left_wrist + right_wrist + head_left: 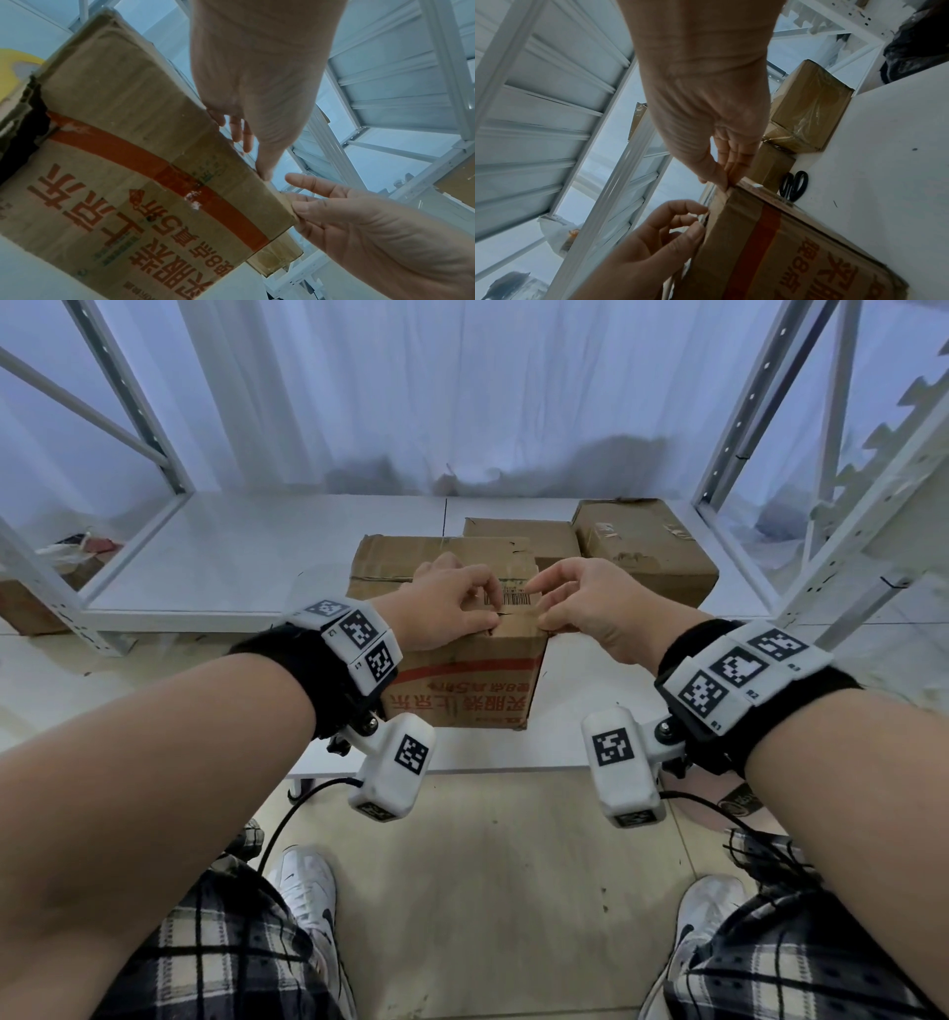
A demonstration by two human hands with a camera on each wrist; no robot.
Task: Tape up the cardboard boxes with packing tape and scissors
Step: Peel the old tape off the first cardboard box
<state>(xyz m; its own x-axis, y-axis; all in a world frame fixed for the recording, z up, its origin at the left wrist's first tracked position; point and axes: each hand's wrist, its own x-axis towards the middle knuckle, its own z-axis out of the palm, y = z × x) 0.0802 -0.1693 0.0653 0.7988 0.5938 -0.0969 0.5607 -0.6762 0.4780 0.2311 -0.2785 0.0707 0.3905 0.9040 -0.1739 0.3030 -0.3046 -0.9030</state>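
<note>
A cardboard box [462, 680] with a red stripe and red lettering stands at the near edge of the white table [231, 557]. Both hands are at its top front edge. My left hand [494, 608] pinches that edge, thumb on the front face and fingers curled over the top. My right hand [539, 606] pinches the same edge near the right corner, as the right wrist view shows [727, 185]. Glossy clear tape [277, 257] shows at the box's right corner. Black scissors [794, 187] lie on the table to the right of the box. A yellow tape roll [15, 67] peeks out left of it.
Behind the box sit a wide flat box [441, 557], a small box [518, 534] and a larger taped box [642, 546]. White metal shelving frames [821, 480] flank the table on both sides. A white curtain [462, 392] hangs at the back.
</note>
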